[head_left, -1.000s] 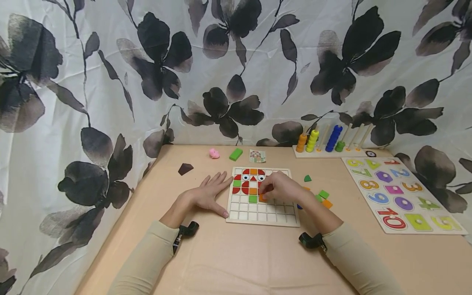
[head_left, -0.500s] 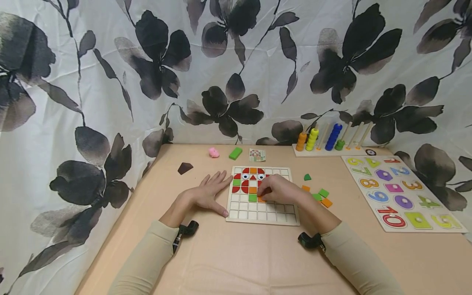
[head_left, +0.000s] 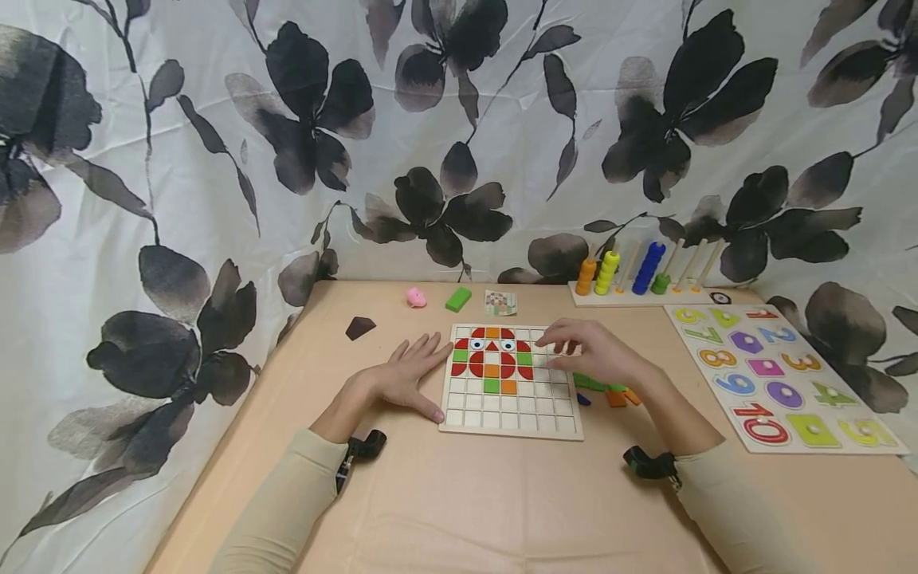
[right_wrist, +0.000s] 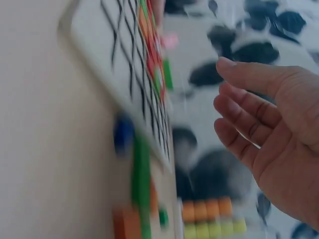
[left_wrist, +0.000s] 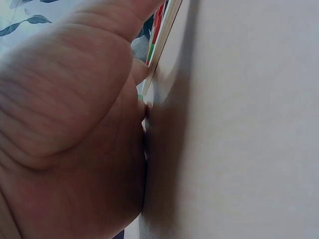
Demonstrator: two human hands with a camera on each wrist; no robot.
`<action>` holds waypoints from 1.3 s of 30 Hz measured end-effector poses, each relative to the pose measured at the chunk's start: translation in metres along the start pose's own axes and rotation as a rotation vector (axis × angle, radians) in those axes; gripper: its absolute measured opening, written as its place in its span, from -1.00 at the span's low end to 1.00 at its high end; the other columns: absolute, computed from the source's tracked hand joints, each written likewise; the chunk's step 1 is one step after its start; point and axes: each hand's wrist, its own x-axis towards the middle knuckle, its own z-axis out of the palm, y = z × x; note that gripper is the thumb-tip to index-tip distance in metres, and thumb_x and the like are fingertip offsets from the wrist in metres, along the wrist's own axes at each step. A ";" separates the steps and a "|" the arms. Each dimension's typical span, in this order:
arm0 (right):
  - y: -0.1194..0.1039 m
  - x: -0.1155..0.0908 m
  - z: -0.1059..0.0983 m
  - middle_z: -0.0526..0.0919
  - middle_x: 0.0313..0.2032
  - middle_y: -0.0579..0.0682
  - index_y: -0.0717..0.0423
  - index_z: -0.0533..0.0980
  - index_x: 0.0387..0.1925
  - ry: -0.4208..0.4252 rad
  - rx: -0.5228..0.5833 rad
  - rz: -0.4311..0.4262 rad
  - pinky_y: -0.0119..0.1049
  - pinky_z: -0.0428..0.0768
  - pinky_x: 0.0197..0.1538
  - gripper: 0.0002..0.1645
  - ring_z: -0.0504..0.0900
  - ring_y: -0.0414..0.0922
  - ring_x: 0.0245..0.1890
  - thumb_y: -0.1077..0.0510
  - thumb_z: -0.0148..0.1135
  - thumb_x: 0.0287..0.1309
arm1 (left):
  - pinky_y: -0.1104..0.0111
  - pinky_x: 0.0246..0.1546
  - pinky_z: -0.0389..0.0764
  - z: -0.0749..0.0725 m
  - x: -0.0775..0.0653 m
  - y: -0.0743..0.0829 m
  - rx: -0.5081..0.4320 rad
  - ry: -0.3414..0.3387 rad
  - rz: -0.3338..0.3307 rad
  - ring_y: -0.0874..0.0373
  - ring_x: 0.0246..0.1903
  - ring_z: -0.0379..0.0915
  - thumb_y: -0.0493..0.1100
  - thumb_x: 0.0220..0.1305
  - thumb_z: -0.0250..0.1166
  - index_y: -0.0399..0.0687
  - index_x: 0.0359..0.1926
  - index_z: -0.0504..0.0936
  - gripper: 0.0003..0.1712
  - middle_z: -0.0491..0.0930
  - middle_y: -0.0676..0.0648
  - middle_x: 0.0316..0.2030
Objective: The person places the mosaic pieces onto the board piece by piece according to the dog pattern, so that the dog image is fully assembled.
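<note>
A white gridded mosaic board [head_left: 473,418] lies on the table with red, green, orange and eye-patterned tiles set in its upper left part. At the lower end of that pattern, an orange tile [head_left: 508,387] sits beside a green tile [head_left: 491,387]. My left hand [head_left: 402,383] rests at the board's left edge, fingers spread and thumb at its lower left corner. Over the board's right side hovers my right hand [head_left: 598,351], fingers loosely bent with nothing between them; the right wrist view shows the same bare hand [right_wrist: 279,114].
Loose green tiles [head_left: 590,383], orange tiles [head_left: 617,398] and a blue piece [head_left: 584,399] lie right of the board. Behind it are a pattern card [head_left: 500,303], a green block [head_left: 458,299] and a pink figure [head_left: 416,297]. A bead stacker [head_left: 638,300] and a number puzzle [head_left: 782,383] stand right.
My right hand has let go of the orange tile, which now sits on the board, and has moved right with its fingers loosened. The left hand has stayed in place.
</note>
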 end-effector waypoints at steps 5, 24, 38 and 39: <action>0.032 -0.038 -0.034 0.65 -0.12 -0.11 -0.19 0.62 -0.05 0.040 0.019 0.088 -0.23 0.59 -0.15 -0.64 0.54 -0.15 -0.22 0.09 0.42 0.08 | -0.12 0.38 -0.37 0.000 -0.001 -0.002 0.013 0.009 -0.003 -0.13 0.47 -0.53 0.64 -0.27 0.27 0.08 0.53 -0.21 0.49 -0.36 -0.19 0.51; 0.074 -0.087 -0.045 0.70 -0.19 -0.12 -0.06 0.69 -0.23 -0.190 0.036 0.165 -0.34 0.50 -0.17 -0.72 0.51 -0.10 -0.25 0.30 0.42 -0.02 | -0.09 0.38 -0.41 -0.002 0.000 -0.001 0.001 0.001 -0.006 -0.11 0.48 -0.54 0.65 -0.29 0.28 0.12 0.53 -0.23 0.50 -0.37 -0.17 0.51; 0.074 -0.088 -0.042 0.67 -0.33 -0.09 -0.04 0.71 -0.33 -0.161 0.032 0.152 -0.38 0.57 -0.26 -0.80 0.54 -0.14 -0.36 0.28 0.45 -0.04 | -0.10 0.38 -0.40 -0.002 -0.001 0.002 -0.016 -0.005 -0.003 -0.13 0.47 -0.53 0.63 -0.28 0.29 0.11 0.53 -0.21 0.49 -0.36 -0.19 0.51; 0.073 -0.087 -0.043 0.68 -0.33 -0.09 -0.04 0.71 -0.33 -0.147 0.036 0.169 -0.39 0.57 -0.26 -0.81 0.55 -0.14 -0.36 0.26 0.45 -0.03 | -0.10 0.38 -0.40 -0.002 -0.001 0.002 -0.017 -0.006 -0.003 -0.13 0.47 -0.53 0.62 -0.28 0.30 0.10 0.53 -0.21 0.49 -0.36 -0.19 0.51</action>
